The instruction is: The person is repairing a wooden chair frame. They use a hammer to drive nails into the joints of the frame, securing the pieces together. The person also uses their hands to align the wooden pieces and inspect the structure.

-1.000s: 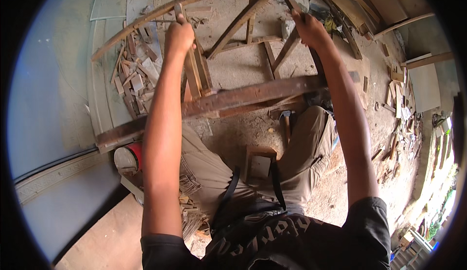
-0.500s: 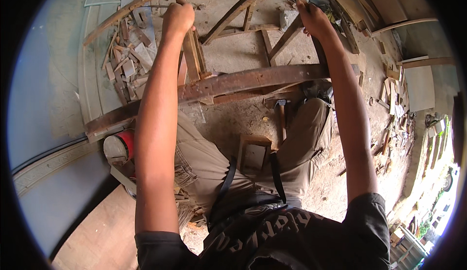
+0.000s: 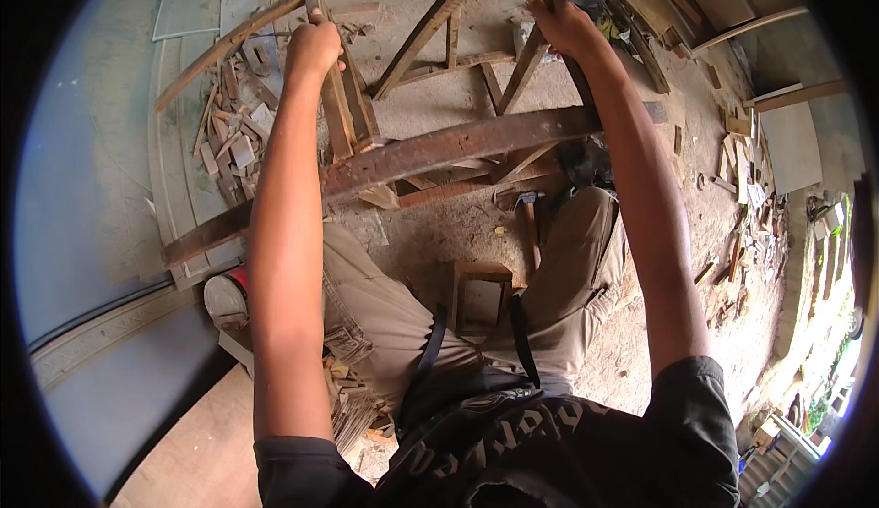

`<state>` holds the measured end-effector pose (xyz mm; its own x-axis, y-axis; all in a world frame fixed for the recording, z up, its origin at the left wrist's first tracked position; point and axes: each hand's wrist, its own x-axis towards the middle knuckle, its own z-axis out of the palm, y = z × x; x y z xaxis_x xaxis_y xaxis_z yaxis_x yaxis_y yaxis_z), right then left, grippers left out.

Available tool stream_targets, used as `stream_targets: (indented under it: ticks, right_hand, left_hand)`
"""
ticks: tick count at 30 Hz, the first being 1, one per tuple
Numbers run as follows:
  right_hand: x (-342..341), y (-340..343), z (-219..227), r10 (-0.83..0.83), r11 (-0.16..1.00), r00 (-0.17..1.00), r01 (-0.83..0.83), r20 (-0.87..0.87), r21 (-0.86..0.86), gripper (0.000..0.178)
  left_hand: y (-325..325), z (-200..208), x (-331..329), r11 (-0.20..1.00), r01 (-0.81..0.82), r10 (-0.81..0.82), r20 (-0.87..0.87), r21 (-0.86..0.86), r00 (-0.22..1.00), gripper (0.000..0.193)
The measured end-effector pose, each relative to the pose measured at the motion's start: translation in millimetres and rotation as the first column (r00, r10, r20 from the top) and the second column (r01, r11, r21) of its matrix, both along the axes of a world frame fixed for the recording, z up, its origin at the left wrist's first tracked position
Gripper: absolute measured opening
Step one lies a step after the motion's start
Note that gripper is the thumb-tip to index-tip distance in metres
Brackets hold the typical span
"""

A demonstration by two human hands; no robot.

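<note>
A large wooden frame stretches across in front of me. Its near curved beam (image 3: 458, 146) is dark and worn, and its thinner far beam (image 3: 265, 18) bends along the top. Between them run crosspieces and slanted braces (image 3: 430, 27). My left hand (image 3: 313, 48) is wrapped round the upper end of a wooden crosspiece (image 3: 337, 114) on the left. Farther right, my right hand (image 3: 563, 27) is closed round a dark crosspiece (image 3: 579, 82), partly hidden by the hand and forearm. The frame sits tilted, lower at its left end.
A hammer (image 3: 530, 229) and a small open wooden box (image 3: 482, 297) lie between my legs. A red and white can (image 3: 226, 299) stands by the left wall. Wood scraps (image 3: 229, 128) pile up at left, with more scraps (image 3: 740, 183) at right.
Both hands have shifted left and slightly up with the frame. The frame's near beam has tilted more, its right part rising and its left end dropping.
</note>
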<state>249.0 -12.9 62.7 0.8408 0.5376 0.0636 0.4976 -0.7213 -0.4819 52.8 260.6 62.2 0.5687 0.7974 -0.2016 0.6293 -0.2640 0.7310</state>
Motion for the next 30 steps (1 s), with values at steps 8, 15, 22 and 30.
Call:
stream_targets:
  ticks: [8, 15, 22, 30]
  right_hand:
    - [-12.6, -15.7, -14.3, -0.053, 0.997, 0.989, 0.061, -0.139, 0.050, 0.064]
    - [8.0, -1.1, 1.1, 0.063, 0.997, 0.976, -0.050, -0.210, 0.066, 0.066]
    - [2.2, -10.2, -19.9, -0.018, 0.997, 0.992, 0.027, -0.126, 0.068, 0.066]
    - [-30.6, -26.1, -7.1, -0.082, 0.996, 0.996, 0.082, 0.037, 0.018, 0.071]
  left_hand:
    - [-20.9, -10.0, -16.8, 0.999, -0.035, 0.037, 0.065, -0.032, 0.997, 0.063]
    - [2.9, -4.0, 2.3, 0.996, -0.020, 0.024, 0.038, -0.089, 0.999, 0.062]
    - [-15.2, -7.4, -12.7, 0.996, -0.041, 0.047, 0.076, -0.076, 0.996, 0.064]
    - [-23.2, -14.1, -25.2, 0.996, -0.037, 0.048, 0.138, -0.080, 0.989, 0.064]
